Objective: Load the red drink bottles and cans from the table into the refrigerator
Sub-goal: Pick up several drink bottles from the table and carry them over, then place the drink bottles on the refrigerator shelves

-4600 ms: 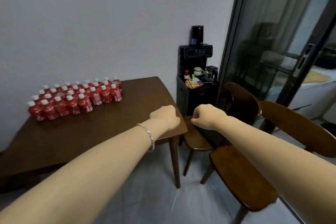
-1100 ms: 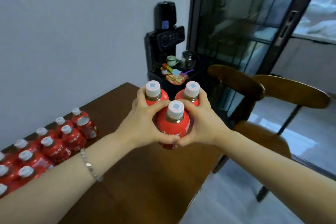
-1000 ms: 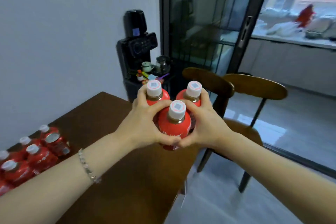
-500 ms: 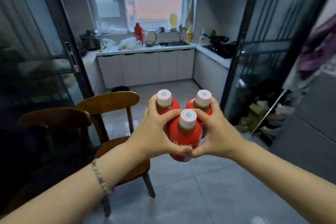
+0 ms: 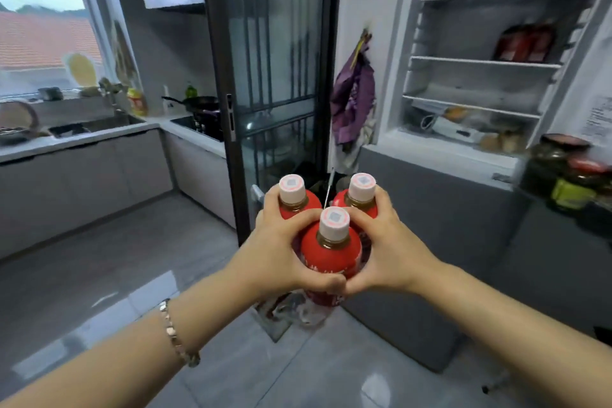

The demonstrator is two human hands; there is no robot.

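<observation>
Three red drink bottles (image 5: 331, 252) with white caps are pressed together in a cluster between my hands, held upright at chest height. My left hand (image 5: 281, 252) wraps the left side of the cluster and my right hand (image 5: 387, 252) wraps the right side; my thumbs meet across the front bottle. The refrigerator (image 5: 477, 149) stands at the upper right with its upper compartment open, white wire shelves showing. Several red bottles (image 5: 526, 43) stand on its second shelf. The table is out of view.
The refrigerator's open door (image 5: 576, 175) at the far right holds jars. A dark-framed glass sliding door (image 5: 265, 76) stands ahead, with a purple cloth (image 5: 354, 99) hanging beside it. A kitchen counter with a sink (image 5: 92, 129) runs along the left. Grey tiled floor lies below.
I have lifted three bottles off the table with both hands and turned right, past the chairs and the kitchen. The open refrigerator has come into view at the right.
</observation>
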